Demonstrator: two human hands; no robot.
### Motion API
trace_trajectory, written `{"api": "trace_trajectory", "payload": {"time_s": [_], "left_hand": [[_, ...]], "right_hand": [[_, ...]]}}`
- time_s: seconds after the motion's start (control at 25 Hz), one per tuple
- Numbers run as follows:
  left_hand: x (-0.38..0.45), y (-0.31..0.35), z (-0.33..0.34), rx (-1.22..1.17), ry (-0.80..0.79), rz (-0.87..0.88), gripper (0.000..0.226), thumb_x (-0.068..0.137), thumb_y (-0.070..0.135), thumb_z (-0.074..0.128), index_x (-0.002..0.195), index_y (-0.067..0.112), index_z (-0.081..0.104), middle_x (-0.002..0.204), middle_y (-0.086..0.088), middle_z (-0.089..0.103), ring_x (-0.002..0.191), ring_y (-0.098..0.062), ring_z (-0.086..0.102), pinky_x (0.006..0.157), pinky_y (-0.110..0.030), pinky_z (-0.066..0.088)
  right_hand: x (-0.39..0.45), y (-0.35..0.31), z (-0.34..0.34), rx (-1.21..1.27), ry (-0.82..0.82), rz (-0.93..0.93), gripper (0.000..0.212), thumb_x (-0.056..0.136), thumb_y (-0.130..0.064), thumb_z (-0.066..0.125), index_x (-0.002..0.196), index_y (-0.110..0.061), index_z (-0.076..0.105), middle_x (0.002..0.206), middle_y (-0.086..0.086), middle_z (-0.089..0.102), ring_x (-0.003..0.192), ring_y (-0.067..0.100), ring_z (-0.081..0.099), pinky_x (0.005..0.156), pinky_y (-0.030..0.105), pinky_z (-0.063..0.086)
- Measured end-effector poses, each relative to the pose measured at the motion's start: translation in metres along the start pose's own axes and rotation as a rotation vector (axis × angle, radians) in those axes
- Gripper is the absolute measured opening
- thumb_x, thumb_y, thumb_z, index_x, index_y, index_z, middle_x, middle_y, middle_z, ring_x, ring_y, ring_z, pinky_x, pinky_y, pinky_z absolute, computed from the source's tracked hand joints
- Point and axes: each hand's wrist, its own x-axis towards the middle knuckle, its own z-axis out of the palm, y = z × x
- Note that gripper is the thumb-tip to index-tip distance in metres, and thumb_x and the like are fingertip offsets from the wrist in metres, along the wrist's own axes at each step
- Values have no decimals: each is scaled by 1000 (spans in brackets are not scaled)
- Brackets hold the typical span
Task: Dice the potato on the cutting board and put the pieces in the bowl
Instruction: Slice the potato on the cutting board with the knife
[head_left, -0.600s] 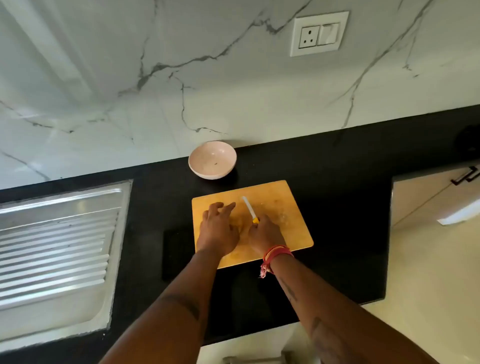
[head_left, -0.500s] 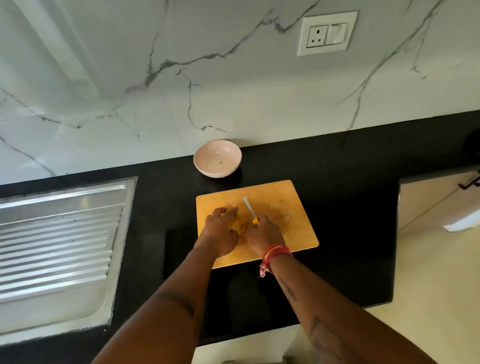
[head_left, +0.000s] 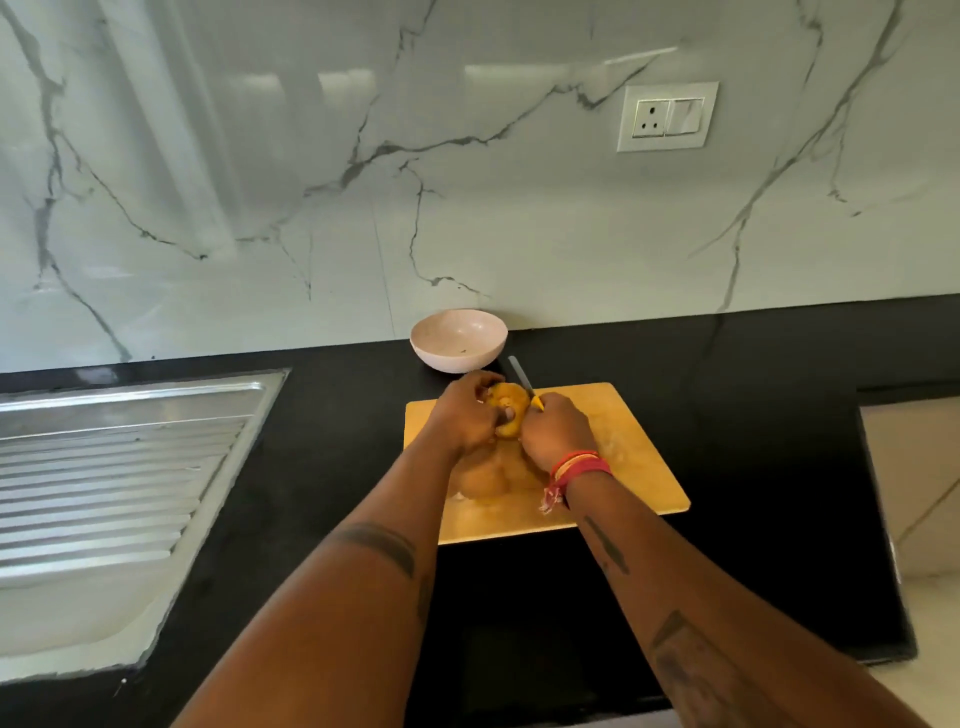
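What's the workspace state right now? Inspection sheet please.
Surface: black countertop, bare where visible.
Job's things: potato held over the cutting board; bowl behind the board, no potato pieces seen in it.
Clutter: nothing seen.
Grippers: left hand grips the potato; right hand grips the knife, blade pointing toward the bowl.
Cables: nothing seen.
Surroundings: steel sink drainboard at left, marble wall with socket.

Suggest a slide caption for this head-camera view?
Left hand holds potato, right hand grips knife above cutting board.
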Motion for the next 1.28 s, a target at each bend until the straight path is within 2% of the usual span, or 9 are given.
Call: {"api": "trace_trajectory", "payload": {"time_s": [0.08,0.16,0.24,0.44,0.6,0.72,0.84,1.04,1.28], "left_hand": [[2,-12,12,-82,78,44,55,91,12,72,139,34,54,132,4,58,113,-21,59,88,-35,58],[-4,-21,20,-152,137,81,55,91,7,70,134,38,55,129,7,60,107,-18,61,75,-27,57],[-14,-25,29,-156,201,131,55,92,4,67,134,38,57,129,7,62,109,-17,61,80,-25,56],[-29,-24,38,-138,270,164,40,99,17,64,133,38,62,133,4,65,114,-21,62,96,-35,54],[-32,-15,38,-49,262,164,43,98,15,64,136,34,60,134,4,65,118,-22,60,94,-28,48],[-36,-11,40,1,261,168,45,98,14,64,139,30,59,135,3,65,120,-19,58,92,-24,41],[-36,-9,40,7,263,166,44,97,13,65,137,30,61,133,2,66,114,-14,58,90,-23,41],[-36,-7,39,38,254,185,45,96,11,66,138,26,61,134,-2,66,122,-21,59,94,-24,41],[-39,-8,34,20,278,176,43,95,11,69,135,25,63,131,-2,67,123,-21,59,95,-24,40]], "right_hand": [[6,6,3,-18,30,-54,30,102,-27,46,117,-13,68,116,12,70,101,32,65,84,39,51],[3,9,3,-59,46,-112,29,103,-26,48,116,-10,69,115,12,70,95,28,63,79,35,48],[-8,14,2,-85,65,-157,27,104,-25,51,116,-7,68,117,14,70,97,30,63,77,33,44],[-42,22,-2,-103,127,-167,34,105,-23,45,132,-8,58,130,17,65,119,37,61,86,37,47],[-53,24,-4,-186,149,-199,37,107,-28,41,138,-11,52,126,16,67,115,36,63,81,37,45],[-58,26,-6,-198,142,-220,35,107,-28,41,134,-8,53,122,16,67,112,35,64,76,34,41],[-63,28,-6,-212,127,-236,33,107,-28,42,128,-6,55,119,17,67,110,34,64,76,34,41],[-63,31,-6,-217,132,-259,32,106,-26,42,123,-3,58,119,19,67,110,36,64,76,33,39],[-65,22,0,-224,91,-233,36,104,-31,47,125,-3,58,119,17,67,110,34,64,78,34,43]]}}
